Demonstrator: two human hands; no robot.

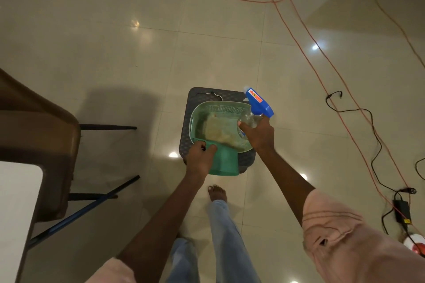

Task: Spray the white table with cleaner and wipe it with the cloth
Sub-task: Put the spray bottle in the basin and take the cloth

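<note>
A clear spray bottle with a blue trigger head is held in my right hand, fingers curled round its body, above the right rim of a green basket. The basket sits on a dark stool on the floor. A green cloth hangs over the basket's near edge, and my left hand grips it there. A pale yellowish cloth lies inside the basket. A corner of the white table shows at the far left.
A brown chair stands left, beside the white table, with dark legs and a blue pole below. Orange and black cables cross the tiled floor on the right, near a power adapter. My bare foot stands just before the stool.
</note>
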